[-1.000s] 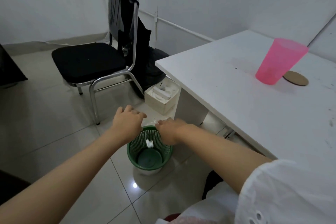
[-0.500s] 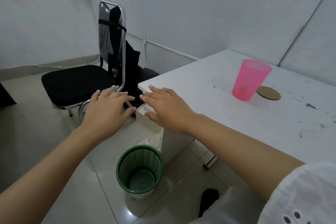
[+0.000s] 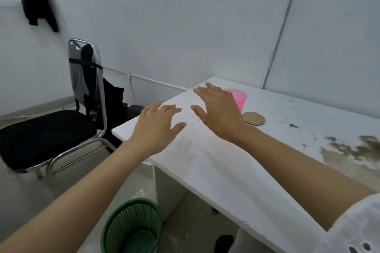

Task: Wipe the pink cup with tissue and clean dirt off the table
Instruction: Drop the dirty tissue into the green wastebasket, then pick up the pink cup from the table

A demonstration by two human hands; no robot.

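Pink cup [image 3: 238, 99] stands on the white table [image 3: 236, 170], partly hidden behind the right hand [image 3: 221, 113]; both it and the left hand [image 3: 159, 128] are spread flat and empty, so a careless reach could topple it.

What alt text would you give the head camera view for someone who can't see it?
Two empty open hands, left hand and right hand, reach over a white table towards a pink cup beside a round brown coaster. Dirt stains mark the table's right side; a green wastebasket sits on the floor below.
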